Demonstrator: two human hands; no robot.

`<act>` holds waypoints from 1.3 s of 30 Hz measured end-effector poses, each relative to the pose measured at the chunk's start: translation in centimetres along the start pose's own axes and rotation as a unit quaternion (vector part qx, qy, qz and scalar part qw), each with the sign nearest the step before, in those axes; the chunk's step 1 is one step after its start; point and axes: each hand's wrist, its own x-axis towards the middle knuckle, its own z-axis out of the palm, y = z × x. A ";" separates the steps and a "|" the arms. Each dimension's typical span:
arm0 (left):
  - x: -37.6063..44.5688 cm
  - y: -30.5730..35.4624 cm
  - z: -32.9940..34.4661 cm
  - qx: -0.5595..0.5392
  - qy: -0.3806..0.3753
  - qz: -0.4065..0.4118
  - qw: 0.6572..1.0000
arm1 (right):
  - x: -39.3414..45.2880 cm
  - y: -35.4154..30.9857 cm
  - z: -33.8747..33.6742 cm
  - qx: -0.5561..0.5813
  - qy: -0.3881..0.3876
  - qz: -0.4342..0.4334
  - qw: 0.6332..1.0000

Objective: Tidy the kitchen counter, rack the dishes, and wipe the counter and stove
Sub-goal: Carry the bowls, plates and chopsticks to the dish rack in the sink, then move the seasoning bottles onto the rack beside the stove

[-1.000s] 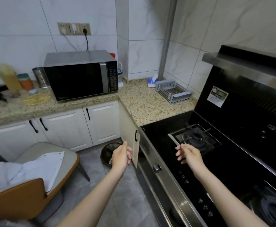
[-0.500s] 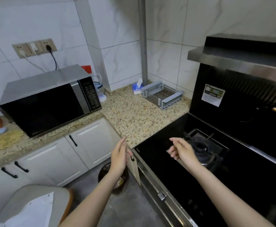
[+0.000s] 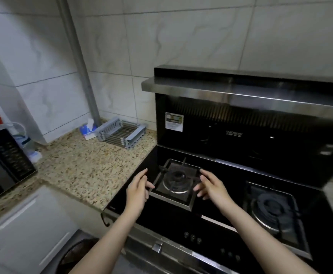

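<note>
A black glass stove (image 3: pixel 173 218) fills the right half of the view. Its left burner (image 3: pixel 176 179) has a black pan support in a square steel tray. My left hand (image 3: pixel 138 189) is at the tray's left edge, fingers straight, holding nothing. My right hand (image 3: pixel 211 186) is at the tray's right side with relaxed fingers, also holding nothing. Whether either hand touches the pan support cannot be told. A second burner (image 3: pixel 270 210) lies to the right. The speckled granite counter (image 3: pixel 94 169) lies left of the stove.
A grey dish rack (image 3: pixel 122 133) and a blue tissue pack (image 3: pixel 88 129) stand at the counter's back. The microwave (image 3: pixel 1 165) is at the far left with a water jug (image 3: pixel 25 139) behind it. A range hood (image 3: pixel 240 89) overhangs the stove. A bin (image 3: pixel 76 256) stands on the floor below.
The view has swung right from the microwave to the stove. Both hands have moved forward and apart, from above the cabinet door and stove front to either side of the left burner.
</note>
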 end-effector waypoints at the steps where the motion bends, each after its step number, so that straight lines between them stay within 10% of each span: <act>1: -0.6 -0.1 0.6 -0.003 -0.015 0.005 1.000 | -1.2 0.3 -0.9 0.001 0.013 0.002 1.000; 24: -34.3 1.3 28.8 -0.019 -0.451 -0.045 0.891 | -42.2 10.9 -27.6 0.085 0.431 0.084 0.895; 39: -68.3 2.5 52.5 0.018 -0.608 -0.102 0.787 | -71.6 21.5 -51.8 0.099 0.595 0.139 0.786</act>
